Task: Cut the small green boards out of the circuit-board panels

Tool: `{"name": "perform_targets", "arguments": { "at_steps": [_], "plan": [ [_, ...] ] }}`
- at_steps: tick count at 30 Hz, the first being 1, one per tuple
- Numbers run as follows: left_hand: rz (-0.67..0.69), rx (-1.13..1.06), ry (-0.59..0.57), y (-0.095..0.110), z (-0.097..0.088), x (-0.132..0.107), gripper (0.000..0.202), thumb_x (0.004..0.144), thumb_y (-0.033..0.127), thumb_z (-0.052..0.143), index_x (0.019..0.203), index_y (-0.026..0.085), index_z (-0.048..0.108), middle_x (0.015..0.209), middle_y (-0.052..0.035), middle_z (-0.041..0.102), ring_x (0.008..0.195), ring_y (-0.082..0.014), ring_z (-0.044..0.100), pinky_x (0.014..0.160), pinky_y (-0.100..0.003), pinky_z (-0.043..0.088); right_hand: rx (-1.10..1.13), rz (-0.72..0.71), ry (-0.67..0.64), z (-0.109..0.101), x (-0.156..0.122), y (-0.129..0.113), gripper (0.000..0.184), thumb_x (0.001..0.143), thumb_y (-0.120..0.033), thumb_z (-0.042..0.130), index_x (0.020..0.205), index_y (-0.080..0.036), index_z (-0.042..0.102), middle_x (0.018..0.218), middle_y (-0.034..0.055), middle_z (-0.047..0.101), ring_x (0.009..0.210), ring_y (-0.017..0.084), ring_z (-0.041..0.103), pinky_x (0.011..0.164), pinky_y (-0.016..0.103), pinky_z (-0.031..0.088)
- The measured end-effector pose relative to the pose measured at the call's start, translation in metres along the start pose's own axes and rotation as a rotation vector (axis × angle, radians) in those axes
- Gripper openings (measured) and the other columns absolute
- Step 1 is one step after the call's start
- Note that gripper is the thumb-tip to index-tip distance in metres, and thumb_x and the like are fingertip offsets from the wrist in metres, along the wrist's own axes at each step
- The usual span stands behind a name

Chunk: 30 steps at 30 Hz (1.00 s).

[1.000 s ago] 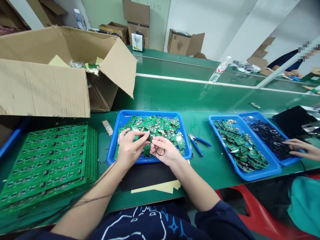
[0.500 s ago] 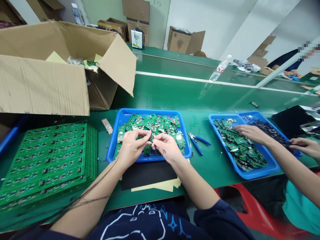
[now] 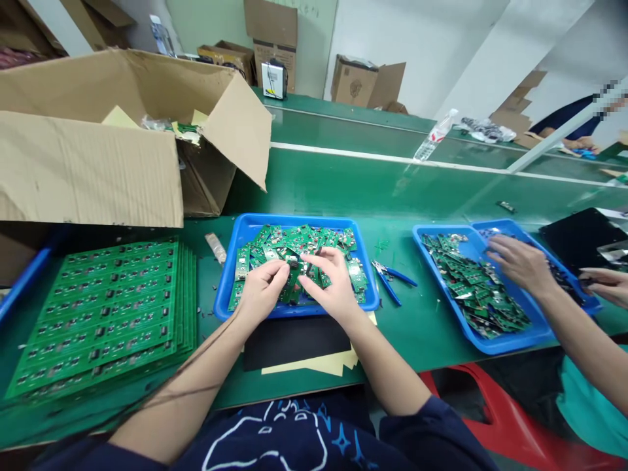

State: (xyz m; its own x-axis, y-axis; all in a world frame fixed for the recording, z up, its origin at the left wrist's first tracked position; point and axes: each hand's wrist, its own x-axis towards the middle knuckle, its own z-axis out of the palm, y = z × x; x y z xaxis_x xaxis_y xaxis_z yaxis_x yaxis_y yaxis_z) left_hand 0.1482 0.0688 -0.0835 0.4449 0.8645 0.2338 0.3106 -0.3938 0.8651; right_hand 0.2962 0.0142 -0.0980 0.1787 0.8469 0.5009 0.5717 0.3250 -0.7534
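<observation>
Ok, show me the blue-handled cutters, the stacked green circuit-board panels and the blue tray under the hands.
Blue-handled cutters (image 3: pixel 392 294): head view, on the lower handle.
Stacked green circuit-board panels (image 3: pixel 105 320): head view, middle of the top panel.
Blue tray (image 3: pixel 294 219): head view, back rim.

I'm looking out along a long green workbench (image 3: pixel 373 190) running toward white walls (image 3: pixel 422 49). Cardboard boxes (image 3: pixel 353 82) are sitting against the far wall, and a plastic bottle (image 3: pixel 434 136) is lying on a second bench (image 3: pixel 343 118) beyond a glass divider (image 3: pixel 554 137). Down on my right, a red stool (image 3: pixel 505 418) is showing under the bench's edge.
</observation>
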Motion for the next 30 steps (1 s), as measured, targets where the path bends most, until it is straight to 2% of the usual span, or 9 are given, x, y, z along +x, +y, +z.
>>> {"name": "perform_targets", "arguments": {
  "at_steps": [4, 10, 14, 19, 24, 27, 30],
  "plan": [
    [-0.039, -0.017, -0.038, 0.001, 0.002, -0.001, 0.029, 0.080, 0.033, 0.040, 0.058, 0.017, 0.051, 0.057, 0.0007, 0.050, 0.057, -0.0122, 0.047, 0.058, -0.023, 0.040, -0.043, -0.105, 0.040, 0.005, -0.002, 0.004, 0.019, 0.081, -0.027, 0.057, 0.097, -0.024, 0.066, 0.105, 0.0076, 0.046, 0.100, 0.018, 0.051, 0.091, 0.038, 0.046],
    [-0.121, -0.088, -0.114, 0.002, 0.005, -0.002, 0.031, 0.082, 0.035, 0.038, 0.068, 0.016, 0.058, 0.059, -0.0014, 0.061, 0.062, -0.0151, 0.055, 0.065, -0.025, 0.043, -0.064, -0.161, 0.088, 0.009, -0.002, 0.005, 0.015, 0.082, -0.025, 0.055, 0.090, -0.023, 0.068, 0.103, 0.0076, 0.047, 0.098, 0.018, 0.052, 0.089, 0.037, 0.048],
    [-0.107, -0.042, -0.075, 0.003, 0.005, -0.002, 0.028, 0.079, 0.035, 0.040, 0.067, 0.016, 0.057, 0.060, -0.0011, 0.059, 0.060, -0.0141, 0.053, 0.061, -0.024, 0.042, -0.091, -0.123, 0.114, 0.010, -0.003, 0.006, 0.018, 0.081, -0.028, 0.057, 0.095, -0.023, 0.067, 0.111, 0.0085, 0.040, 0.104, 0.020, 0.050, 0.094, 0.040, 0.045],
    [-0.118, -0.067, -0.121, 0.002, 0.003, -0.001, 0.030, 0.079, 0.037, 0.041, 0.068, 0.015, 0.058, 0.063, -0.0021, 0.061, 0.063, -0.0155, 0.055, 0.063, -0.025, 0.043, -0.195, -0.118, 0.118, 0.008, -0.004, 0.007, 0.016, 0.079, -0.028, 0.059, 0.090, -0.025, 0.070, 0.126, 0.0078, 0.030, 0.124, 0.027, 0.034, 0.104, 0.045, 0.035],
    [-0.134, -0.102, -0.176, -0.002, 0.002, 0.001, 0.034, 0.080, 0.042, 0.042, 0.070, 0.015, 0.060, 0.060, -0.0009, 0.062, 0.061, -0.0158, 0.056, 0.062, -0.026, 0.044, -0.154, -0.068, 0.063, 0.008, -0.003, 0.006, 0.014, 0.080, -0.026, 0.058, 0.085, -0.025, 0.071, 0.127, 0.0067, 0.034, 0.126, 0.026, 0.034, 0.105, 0.043, 0.034],
    [-0.135, -0.092, -0.182, -0.006, 0.005, 0.002, 0.036, 0.078, 0.047, 0.046, 0.079, 0.015, 0.064, 0.072, -0.0028, 0.066, 0.069, -0.0182, 0.060, 0.065, -0.027, 0.046, -0.133, -0.071, 0.059, 0.006, -0.001, 0.010, 0.014, 0.079, -0.027, 0.058, 0.083, -0.024, 0.071, 0.126, 0.0071, 0.034, 0.125, 0.025, 0.035, 0.106, 0.040, 0.032],
    [-0.121, -0.167, -0.204, -0.009, 0.008, 0.002, 0.045, 0.075, 0.049, 0.051, 0.103, 0.016, 0.061, 0.100, -0.0080, 0.066, 0.085, -0.0214, 0.062, 0.074, -0.031, 0.048, -0.182, -0.057, 0.123, -0.018, 0.000, 0.023, 0.015, 0.080, -0.029, 0.057, 0.083, -0.024, 0.071, 0.125, 0.0072, 0.034, 0.124, 0.023, 0.036, 0.105, 0.040, 0.031]
  ]
}}
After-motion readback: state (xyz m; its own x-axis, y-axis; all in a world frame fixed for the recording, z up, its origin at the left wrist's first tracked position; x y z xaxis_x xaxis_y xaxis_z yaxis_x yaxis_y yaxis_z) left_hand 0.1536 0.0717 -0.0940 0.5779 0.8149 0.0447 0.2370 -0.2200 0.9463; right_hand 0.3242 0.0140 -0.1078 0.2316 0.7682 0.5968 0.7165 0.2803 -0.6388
